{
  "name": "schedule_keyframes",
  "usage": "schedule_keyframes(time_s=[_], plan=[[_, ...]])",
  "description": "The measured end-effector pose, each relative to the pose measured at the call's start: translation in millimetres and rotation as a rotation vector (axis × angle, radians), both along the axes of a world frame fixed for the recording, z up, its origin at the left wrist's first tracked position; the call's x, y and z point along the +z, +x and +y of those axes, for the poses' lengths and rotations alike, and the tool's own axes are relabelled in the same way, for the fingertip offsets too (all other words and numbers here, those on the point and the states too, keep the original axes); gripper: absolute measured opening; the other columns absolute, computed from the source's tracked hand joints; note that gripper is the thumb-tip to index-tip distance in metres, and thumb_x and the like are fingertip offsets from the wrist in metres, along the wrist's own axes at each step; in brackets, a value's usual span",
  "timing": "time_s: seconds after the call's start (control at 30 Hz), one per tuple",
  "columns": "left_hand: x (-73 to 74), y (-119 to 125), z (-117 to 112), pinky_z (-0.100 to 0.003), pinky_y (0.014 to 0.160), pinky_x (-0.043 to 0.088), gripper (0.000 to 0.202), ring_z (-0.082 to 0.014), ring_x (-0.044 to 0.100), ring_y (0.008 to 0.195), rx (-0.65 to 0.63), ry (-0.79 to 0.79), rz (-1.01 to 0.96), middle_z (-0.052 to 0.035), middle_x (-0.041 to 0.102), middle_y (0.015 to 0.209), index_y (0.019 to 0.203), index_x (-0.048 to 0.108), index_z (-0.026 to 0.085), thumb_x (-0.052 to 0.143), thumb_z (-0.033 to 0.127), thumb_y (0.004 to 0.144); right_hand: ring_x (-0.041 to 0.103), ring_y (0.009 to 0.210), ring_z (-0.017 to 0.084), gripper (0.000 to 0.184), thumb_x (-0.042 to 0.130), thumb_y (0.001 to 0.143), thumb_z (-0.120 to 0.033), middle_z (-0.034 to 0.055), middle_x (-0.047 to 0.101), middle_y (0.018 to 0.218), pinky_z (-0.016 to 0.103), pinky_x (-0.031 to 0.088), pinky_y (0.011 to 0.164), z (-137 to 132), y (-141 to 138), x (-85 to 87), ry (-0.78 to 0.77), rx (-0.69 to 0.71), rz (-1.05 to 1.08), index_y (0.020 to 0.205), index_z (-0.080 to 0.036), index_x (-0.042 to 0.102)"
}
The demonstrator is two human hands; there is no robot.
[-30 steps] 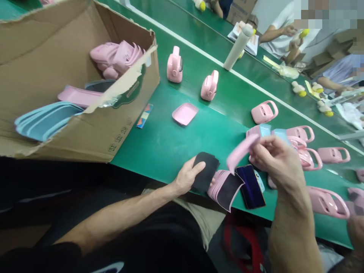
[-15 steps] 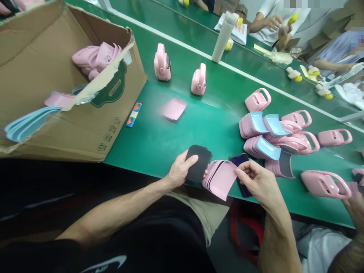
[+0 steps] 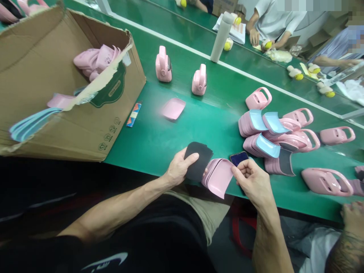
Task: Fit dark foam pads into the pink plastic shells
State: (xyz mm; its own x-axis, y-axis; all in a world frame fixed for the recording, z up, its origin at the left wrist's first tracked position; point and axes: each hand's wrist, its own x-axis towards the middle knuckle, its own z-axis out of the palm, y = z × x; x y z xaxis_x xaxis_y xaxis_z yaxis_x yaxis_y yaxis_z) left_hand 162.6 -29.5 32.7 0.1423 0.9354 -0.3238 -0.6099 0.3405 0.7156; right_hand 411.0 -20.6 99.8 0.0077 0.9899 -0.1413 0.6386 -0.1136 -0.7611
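My left hand [image 3: 179, 167] is closed round a fanned stack of thin black sheets [image 3: 197, 162], its thumb pressed on top. Against those sheets, at the table's front edge, is a stack of curved pink plastic panels [image 3: 219, 175] with dark layers between some of them. Fingertips of my left hand show beside this stack. At its right corner my right hand [image 3: 251, 180] pinches the edge of the top panel between thumb and fingers. A phone [image 3: 238, 158] lies partly behind my right hand. One loose pink panel [image 3: 174, 109] rests farther back on the green table.
On the left a cardboard box [image 3: 125, 110] holds pink and blue parts. Two pink handled housings [image 3: 163, 66] stand upright at the back. To the right are panel stacks topped with blue [image 3: 267, 146] and more housings [image 3: 327, 182]. A co-worker's arm [image 3: 352, 227] is at lower right.
My right hand has shifted slightly left, still at the top panel's corner. The left hand has barely moved. The co-worker's hand at right has drawn back from the pink housing.
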Motion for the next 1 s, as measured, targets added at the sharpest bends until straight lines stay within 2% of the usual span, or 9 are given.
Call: schedule_keyframes(time_s=[0.1,0.17,0.33,0.43,0.53,0.67,0.83,1.0], plan=[[5.9,-0.6,-0.7,-0.037,0.053,0.066,0.067,-0.0280,0.077,0.061,-0.014,0.022,0.018,-0.0103,0.079,0.083,0.124,0.059,0.014,0.092,0.054,0.081,0.061,0.057,0.015,0.038,0.078,0.087,-0.058,-0.0012,0.066,0.065,0.026,0.046,0.055,-0.8,-2.9,-0.5,0.005,-0.019,0.014,0.082,-0.024,0.061],[7.7,-1.0,-0.9,-0.037,0.057,0.066,0.067,-0.0285,0.078,0.067,-0.011,0.045,0.041,-0.0117,0.080,0.088,0.127,0.062,0.014,0.092,0.054,0.082,0.063,0.056,0.015,0.041,0.080,0.086,-0.060,-0.0008,0.067,0.066,0.027,0.047,0.054,-1.0,-4.6,-2.0,-0.002,-0.042,0.040,0.083,-0.024,0.061],[7.6,-2.0,0.8,-0.039,0.087,0.068,0.053,-0.0334,0.079,0.108,0.083,0.143,0.160,-0.0141,0.082,0.104,0.119,0.074,0.015,0.092,0.048,0.083,0.066,0.055,0.016,0.046,0.085,0.084,-0.063,-0.0004,0.069,0.070,0.026,0.049,0.052,-6.1,-5.7,-4.4,-0.018,-0.117,0.122,0.090,-0.024,0.060],[9.7,-2.2,2.4,-0.043,0.101,0.064,0.051,-0.0340,0.076,0.116,0.097,0.199,0.218,-0.0137,0.083,0.110,0.121,0.077,0.016,0.092,0.048,0.083,0.064,0.056,0.014,0.043,0.082,0.089,-0.061,0.0012,0.072,0.075,0.025,0.050,0.053,-15.0,-9.1,2.0,0.030,-0.155,0.152,0.089,-0.023,0.062],[16.2,-1.5,3.2,-0.043,0.108,0.061,0.055,-0.0333,0.076,0.119,0.076,0.267,0.279,-0.0139,0.082,0.118,0.127,0.077,0.016,0.092,0.047,0.085,0.059,0.055,0.012,0.043,0.075,0.096,-0.062,0.0018,0.070,0.073,0.024,0.048,0.053,-25.7,-20.6,10.7,0.049,-0.108,0.204,0.084,-0.022,0.065],[28.3,1.7,1.4,-0.042,0.107,0.062,0.055,-0.0332,0.076,0.119,0.003,0.360,0.327,-0.0159,0.080,0.126,0.131,0.075,0.014,0.090,0.043,0.087,0.055,0.056,0.012,0.046,0.077,0.095,-0.064,0.0017,0.070,0.073,0.025,0.045,0.053,-33.4,-43.2,12.8,-0.039,-0.006,0.301,0.085,-0.021,0.066],[35.5,4.4,-3.9,-0.039,0.106,0.062,0.050,-0.0319,0.076,0.119,-0.042,0.393,0.339,-0.0151,0.080,0.128,0.133,0.075,0.014,0.085,0.044,0.094,0.048,0.054,0.011,0.049,0.077,0.094,-0.063,-0.0027,0.058,0.062,0.024,0.040,0.053,-32.4,-55.9,9.6,-0.046,-0.039,0.322,0.074,-0.022,0.059],[33.8,5.9,-6.3,-0.040,0.100,0.064,0.050,-0.0313,0.078,0.111,-0.070,0.341,0.270,-0.0140,0.081,0.122,0.133,0.076,0.014,0.076,0.051,0.100,0.053,0.063,0.013,0.041,0.077,0.094,-0.060,0.0003,0.065,0.075,0.025,0.045,0.059,-33.0,-49.4,9.4,-0.066,-0.042,0.373,0.088,-0.020,0.071]])
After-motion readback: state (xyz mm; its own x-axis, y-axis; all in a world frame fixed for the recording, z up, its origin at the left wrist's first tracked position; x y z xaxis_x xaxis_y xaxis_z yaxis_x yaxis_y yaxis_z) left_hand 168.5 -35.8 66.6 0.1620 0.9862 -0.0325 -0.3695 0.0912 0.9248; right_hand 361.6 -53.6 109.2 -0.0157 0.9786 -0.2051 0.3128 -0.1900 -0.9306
